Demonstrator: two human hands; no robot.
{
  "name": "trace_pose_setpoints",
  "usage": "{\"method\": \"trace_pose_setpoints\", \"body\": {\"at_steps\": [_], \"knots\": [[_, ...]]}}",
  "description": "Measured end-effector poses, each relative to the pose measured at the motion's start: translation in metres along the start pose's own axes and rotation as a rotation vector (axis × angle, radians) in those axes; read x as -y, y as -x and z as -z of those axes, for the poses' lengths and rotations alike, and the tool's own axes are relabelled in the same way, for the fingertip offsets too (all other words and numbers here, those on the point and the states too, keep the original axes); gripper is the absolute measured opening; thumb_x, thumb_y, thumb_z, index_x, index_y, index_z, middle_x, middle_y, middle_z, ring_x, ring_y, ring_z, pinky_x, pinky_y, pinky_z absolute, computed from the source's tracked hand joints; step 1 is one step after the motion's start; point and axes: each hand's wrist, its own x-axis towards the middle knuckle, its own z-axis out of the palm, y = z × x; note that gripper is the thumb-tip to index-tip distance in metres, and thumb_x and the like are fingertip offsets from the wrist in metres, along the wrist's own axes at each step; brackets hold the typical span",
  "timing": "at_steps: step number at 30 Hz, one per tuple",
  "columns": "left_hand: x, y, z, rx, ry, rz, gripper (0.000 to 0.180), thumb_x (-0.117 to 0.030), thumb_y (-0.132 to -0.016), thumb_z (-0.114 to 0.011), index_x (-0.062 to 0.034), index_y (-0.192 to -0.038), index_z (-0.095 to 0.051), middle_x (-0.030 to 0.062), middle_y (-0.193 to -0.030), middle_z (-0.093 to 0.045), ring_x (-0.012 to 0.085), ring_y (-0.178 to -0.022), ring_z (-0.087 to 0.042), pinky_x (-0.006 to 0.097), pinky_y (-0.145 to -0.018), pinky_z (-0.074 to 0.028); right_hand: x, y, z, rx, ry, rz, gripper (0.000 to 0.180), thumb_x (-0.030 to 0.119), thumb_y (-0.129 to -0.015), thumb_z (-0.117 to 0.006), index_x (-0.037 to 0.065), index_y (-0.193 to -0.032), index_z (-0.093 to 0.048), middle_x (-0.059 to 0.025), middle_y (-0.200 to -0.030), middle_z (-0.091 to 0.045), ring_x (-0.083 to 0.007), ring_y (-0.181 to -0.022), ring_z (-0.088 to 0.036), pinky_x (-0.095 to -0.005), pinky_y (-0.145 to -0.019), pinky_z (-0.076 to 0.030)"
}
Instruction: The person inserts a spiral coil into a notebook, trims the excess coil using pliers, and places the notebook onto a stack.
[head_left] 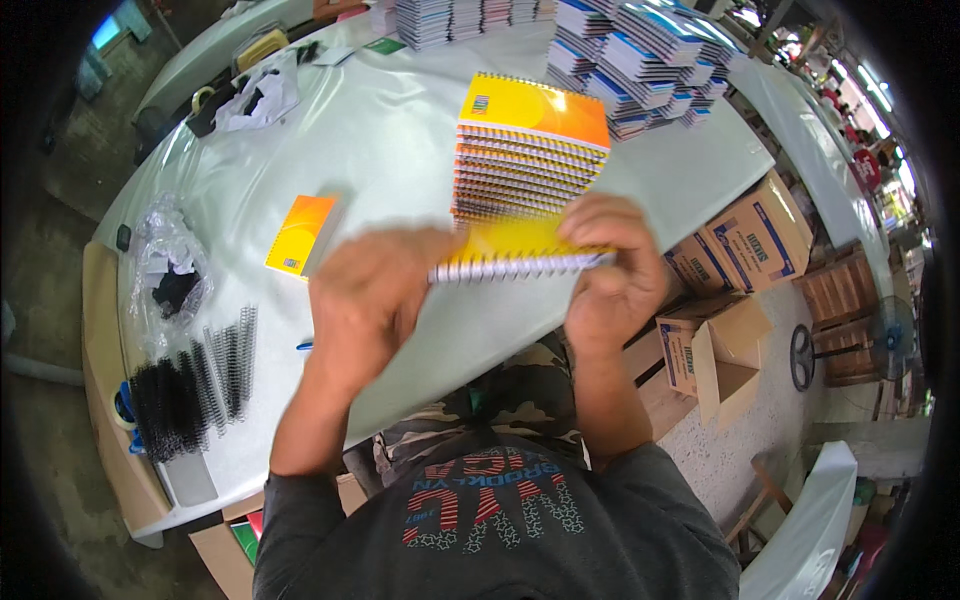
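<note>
A yellow spiral notebook (510, 243) is held up between both hands, its coil edge toward me and its cover blurred by motion. My left hand (368, 290) is closed on its left end, though the fingers are smeared. At its right end my right hand (615, 275) grips it, fingers over the top and thumb below. Just beyond stands a tall stack of yellow-orange spiral notebooks (530, 125), coils facing this way. Beside my left hand, a small orange-and-yellow notebook (302, 235) lies flat on the white-covered table (400, 130).
Black wire coils (175, 405) lie at the table's left, near a crumpled clear plastic bag (165, 270). Stacks of blue-and-white notebooks (640, 65) rise at the back. On the right, cardboard boxes (745, 235) stand on the floor by an open carton (730, 365).
</note>
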Motion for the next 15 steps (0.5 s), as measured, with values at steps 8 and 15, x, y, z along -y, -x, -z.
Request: {"method": "trace_pose_setpoints", "body": {"at_steps": [8, 15], "knots": [[0.059, -0.086, -0.08, -0.086, 0.279, -0.128, 0.03, -0.008, -0.082, -0.05, -0.0043, -0.112, -0.054, 0.0177, -0.12, -0.048, 0.034, -0.112, -0.045, 0.038, -0.095, -0.038, -0.07, -0.032, 0.034, 0.001, 0.444, -0.092, 0.028, 0.017, -0.094, -0.043, -0.004, -0.108, -0.054, -0.0195, -0.118, -0.054, -0.0305, -0.117, -0.047, -0.0363, -0.098, -0.034], [0.052, -0.079, -0.11, -0.456, 0.582, 0.484, 0.032, -0.027, -0.093, -0.048, 0.0, -0.106, -0.059, 0.015, -0.103, -0.06, 0.0213, -0.094, -0.056, 0.032, -0.086, -0.043, -0.072, -0.02, 0.014, -0.213, 0.5, -0.286, 0.055, 0.03, -0.096, -0.039, -0.005, -0.136, -0.027, -0.0275, -0.133, -0.039, -0.0347, -0.125, -0.04, -0.0368, -0.101, -0.032]]}}
